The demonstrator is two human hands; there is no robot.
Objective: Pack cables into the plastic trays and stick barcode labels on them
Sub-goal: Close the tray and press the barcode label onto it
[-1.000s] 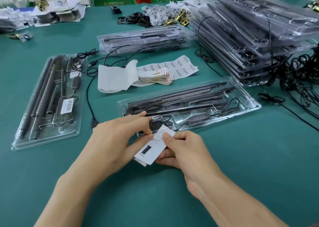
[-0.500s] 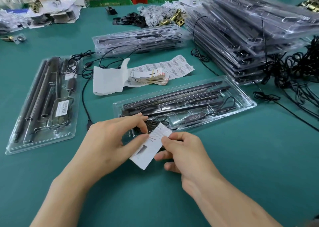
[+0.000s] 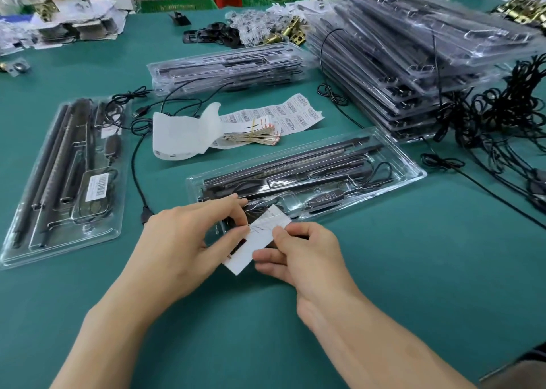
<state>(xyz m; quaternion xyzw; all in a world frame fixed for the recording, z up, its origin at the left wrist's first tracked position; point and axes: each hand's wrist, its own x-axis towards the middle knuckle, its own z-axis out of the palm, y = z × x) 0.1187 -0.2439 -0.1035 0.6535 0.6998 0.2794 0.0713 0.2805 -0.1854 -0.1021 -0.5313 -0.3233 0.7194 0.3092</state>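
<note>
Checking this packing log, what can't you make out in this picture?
Card print, head view: too small, partly covered by left hand and right hand.
Near tray front corner, head view: behind both hands.
Barcode sheet digits, head view: too small.
Cable pile, head view: cut by right edge.

Right-hand fingers (image 3: 266, 255) now more splayed beneath the white card (image 3: 258, 239).

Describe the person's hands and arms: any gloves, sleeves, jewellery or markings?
Both the left hand and right hand are bare: no gloves, and no rings or tape on the fingers. The left forearm and right forearm are bare too, with no sleeve, watch or bracelet as far as the frame shows.
</note>
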